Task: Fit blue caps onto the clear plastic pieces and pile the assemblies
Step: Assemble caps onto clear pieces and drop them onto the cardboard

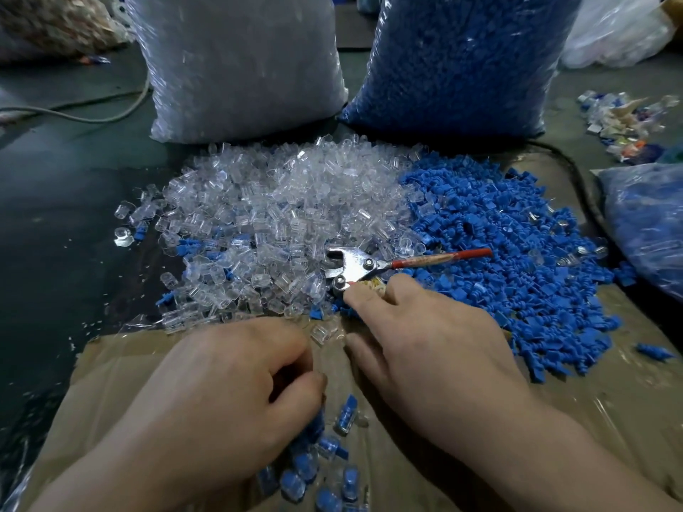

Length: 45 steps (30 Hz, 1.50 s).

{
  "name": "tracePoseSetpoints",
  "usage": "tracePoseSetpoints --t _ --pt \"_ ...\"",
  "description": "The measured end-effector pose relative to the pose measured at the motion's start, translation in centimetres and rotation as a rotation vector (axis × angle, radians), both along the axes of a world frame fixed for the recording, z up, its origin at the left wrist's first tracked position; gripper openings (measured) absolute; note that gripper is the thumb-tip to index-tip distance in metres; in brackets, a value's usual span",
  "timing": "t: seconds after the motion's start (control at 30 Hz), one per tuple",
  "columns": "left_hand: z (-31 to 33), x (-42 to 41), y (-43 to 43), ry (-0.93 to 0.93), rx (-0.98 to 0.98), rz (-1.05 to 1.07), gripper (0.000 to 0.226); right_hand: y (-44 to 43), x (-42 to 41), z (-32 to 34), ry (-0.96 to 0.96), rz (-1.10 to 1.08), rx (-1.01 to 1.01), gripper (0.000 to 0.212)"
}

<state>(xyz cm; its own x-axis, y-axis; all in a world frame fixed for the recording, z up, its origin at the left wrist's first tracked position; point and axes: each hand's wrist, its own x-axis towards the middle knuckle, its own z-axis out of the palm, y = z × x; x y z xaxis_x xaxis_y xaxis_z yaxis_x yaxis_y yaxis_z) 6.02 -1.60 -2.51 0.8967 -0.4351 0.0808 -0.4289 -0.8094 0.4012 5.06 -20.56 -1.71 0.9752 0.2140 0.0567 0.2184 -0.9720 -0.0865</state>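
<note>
Cardboard [610,419] carried two heaps: clear plastic pieces [266,212] left, blue caps [517,260] right (each far too many to count). Behind stood two full bags, a clear-filled bag [240,64] and a blue-filled bag [462,61]. Roughly ten assemblies [327,447] lay piled by the left hand [221,386], whose curled fingers hid any hold. The right hand [436,345] rested straight fingers on one red-handled tool [354,266].

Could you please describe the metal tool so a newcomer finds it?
Before the clear bag and blue bag lie a clear pile and a blue pile. Where they meet, beyond the right hand, lies the tool: the only shiny metal thing, red-handled.
</note>
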Motion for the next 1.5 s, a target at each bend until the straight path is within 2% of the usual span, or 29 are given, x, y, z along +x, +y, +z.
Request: tracePoseSetpoints --t 0.1,0.2,0.33,0.5,0.63,0.77,0.83,0.9,1.0,1.07,1.2,1.33,1.5 --pt "-0.2 0.1 -0.3 0.006 -0.097 0.097 0.035 0.6 0.3 -0.4 0.010 0.042 -0.025 0.021" --pt "-0.4 0.3 -0.7 -0.019 -0.052 0.107 0.050 0.6 0.1 -0.4 0.004 0.054 -0.018 0.010" --pt "-0.4 0.2 -0.6 0.025 0.020 0.083 0.057 0.4 0.2 -0.2 0.022 0.029 0.014 0.017" --pt "-0.2 0.3 -0.6 0.062 0.017 0.088 0.058 0.4 0.1 -0.2 0.040 0.033 -0.023 0.009" --pt "0.0 0.3 -0.6 0.083 0.007 0.084 0.053 0.1 -0.1 -0.3 0.028 0.060 -0.010 0.030" --pt "-0.1 0.3 -0.7 0.101 0.010 0.098 0.043 -0.3 -0.2 -0.1 0.027 0.084 0.060 0.022" --pt "0.0 0.1 -0.8 0.102 -0.098 0.143 0.027 -0.5 -0.3 0.0 0.007 0.071 0.129 0.022" --pt "0.2 0.0 -0.9 0.138 -0.324 0.223 0.012 -0.9 -0.4 0.0 -0.016 0.069 0.260 0.030" --pt "0.1 0.0 -0.9 0.212 -0.592 0.292 0.010 -1.4 -0.5 0.0 -0.129 0.082 0.457 0.023" --pt "-0.3 -0.1 -1.0 0.169 -0.625 0.302 0.014 -1.6 -0.6 -0.2 -0.173 0.077 0.568 0.017" --pt "-0.7 -0.2 -1.3 0.181 -0.684 0.286 0.041 -1.2 -0.8 -0.4 -0.175 0.120 0.684 0.016" --pt "-1.4 -0.2 -1.4 0.306 -0.887 0.291 0.043 -0.9 -1.0 -0.4 -0.192 0.166 0.789 0.011" --pt "-1.5 -0.2 -1.4 0.290 -0.942 0.310 0.038 -0.5 -1.2 -0.3 -0.207 0.227 0.830 0.013"
